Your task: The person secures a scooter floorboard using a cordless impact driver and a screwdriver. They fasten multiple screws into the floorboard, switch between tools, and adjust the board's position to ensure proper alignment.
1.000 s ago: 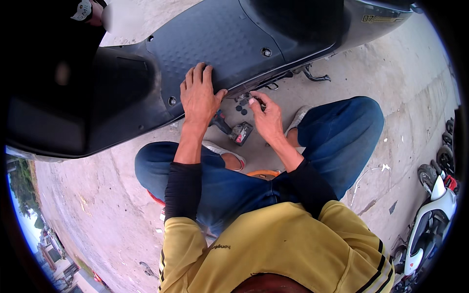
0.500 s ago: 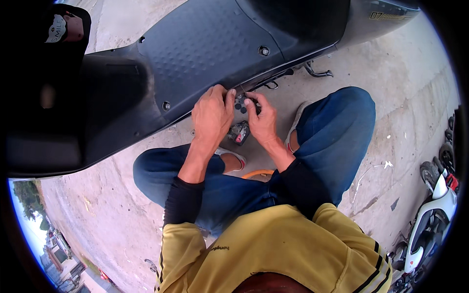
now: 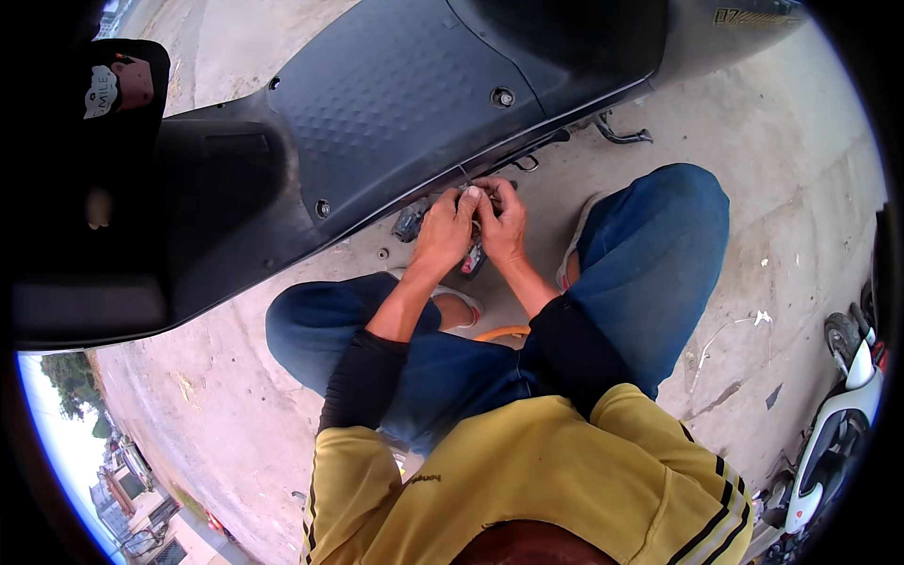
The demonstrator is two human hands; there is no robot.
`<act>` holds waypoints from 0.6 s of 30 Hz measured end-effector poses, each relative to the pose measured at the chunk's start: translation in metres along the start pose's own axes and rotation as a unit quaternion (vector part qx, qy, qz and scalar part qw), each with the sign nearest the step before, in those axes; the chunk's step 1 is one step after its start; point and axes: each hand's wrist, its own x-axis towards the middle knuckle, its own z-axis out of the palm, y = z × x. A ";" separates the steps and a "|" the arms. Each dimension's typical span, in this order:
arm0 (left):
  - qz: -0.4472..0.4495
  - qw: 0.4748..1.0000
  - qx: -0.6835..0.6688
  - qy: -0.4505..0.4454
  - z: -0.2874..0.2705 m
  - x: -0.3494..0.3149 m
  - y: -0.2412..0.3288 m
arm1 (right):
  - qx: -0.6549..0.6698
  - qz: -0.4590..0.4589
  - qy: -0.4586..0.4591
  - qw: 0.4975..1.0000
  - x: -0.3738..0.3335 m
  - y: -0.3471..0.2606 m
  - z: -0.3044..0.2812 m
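Two bare hands are meeting at the lower edge of a black scooter body panel [image 3: 405,104], which is lying across the concrete ground [image 3: 753,217]. I am reading the left hand [image 3: 444,231] as curled, its fingertips [image 3: 468,195] pinching together around a small pale part [image 3: 474,192] at the panel's rim; what kind of part it is I cannot tell. The right hand [image 3: 506,221] is pressing against the left, its fingers bent over the same spot, so both are closing on that one piece and touching each other. Just below the hands a small red-and-black tool [image 3: 471,261] is lying on the ground, and a dark object [image 3: 409,224] is sitting beside the left wrist under the panel edge. Blue-jeaned knees [image 3: 659,254] are flanking the forearms on either side. A white scooter [image 3: 833,443] is standing well apart at the right rim.
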 end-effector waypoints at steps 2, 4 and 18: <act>0.050 0.998 0.011 0.036 0.003 0.009 -0.015 | -0.012 -0.041 0.003 0.999 0.009 0.016 0.003; 0.061 0.997 0.017 0.050 0.003 0.017 -0.025 | -0.088 -0.096 -0.027 0.991 0.019 0.026 -0.001; 0.196 0.929 0.254 0.183 -0.023 -0.023 0.044 | -0.055 0.081 -0.088 0.991 0.027 0.003 -0.010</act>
